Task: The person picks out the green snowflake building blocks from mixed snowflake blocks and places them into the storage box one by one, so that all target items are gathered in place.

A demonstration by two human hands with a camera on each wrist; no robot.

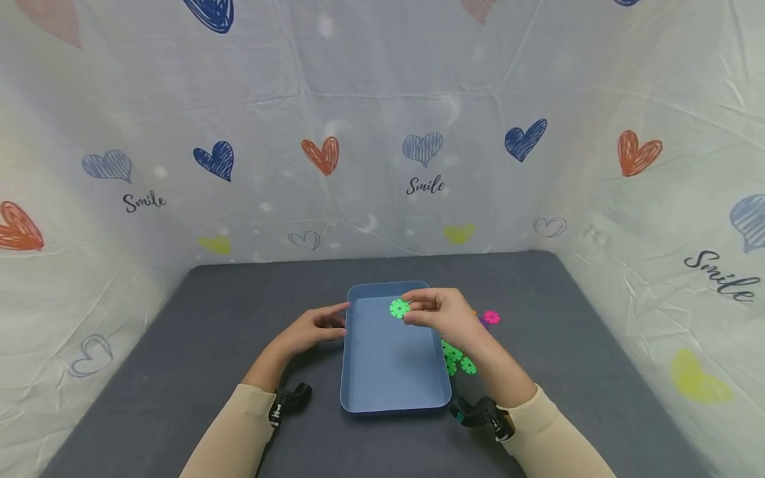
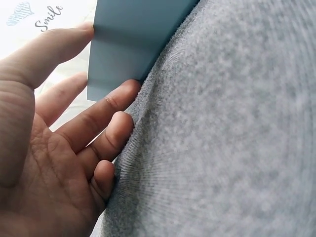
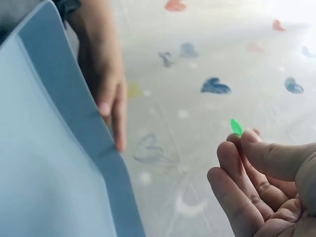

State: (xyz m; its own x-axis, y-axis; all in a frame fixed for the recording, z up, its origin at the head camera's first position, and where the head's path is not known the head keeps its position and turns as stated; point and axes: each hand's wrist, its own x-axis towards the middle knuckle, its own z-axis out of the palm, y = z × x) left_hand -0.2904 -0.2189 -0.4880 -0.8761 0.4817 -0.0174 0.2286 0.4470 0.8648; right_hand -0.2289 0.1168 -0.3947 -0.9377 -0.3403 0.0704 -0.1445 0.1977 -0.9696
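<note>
Between thumb and fingertips my right hand point(image 1: 441, 311) pinches a green notched disc point(image 1: 398, 308), shaped like a flat flower. It is held above the far part of a blue tray point(image 1: 394, 372). In the right wrist view the disc point(image 3: 236, 127) shows edge-on at the fingertips. My left hand point(image 1: 313, 330) touches the tray's left side with thumb and fingertips. In the left wrist view those fingers point(image 2: 112, 98) are fairly straight, some resting on the grey cloth beside the tray wall point(image 2: 133, 44).
Several green discs point(image 1: 452, 355) lie on the grey cloth-covered table point(image 1: 257, 299) just right of the tray, partly under my right forearm. A pink disc point(image 1: 492, 317) lies farther back, with purple and orange bits beside it. A white curtain with printed hearts point(image 1: 370, 99) surrounds the table.
</note>
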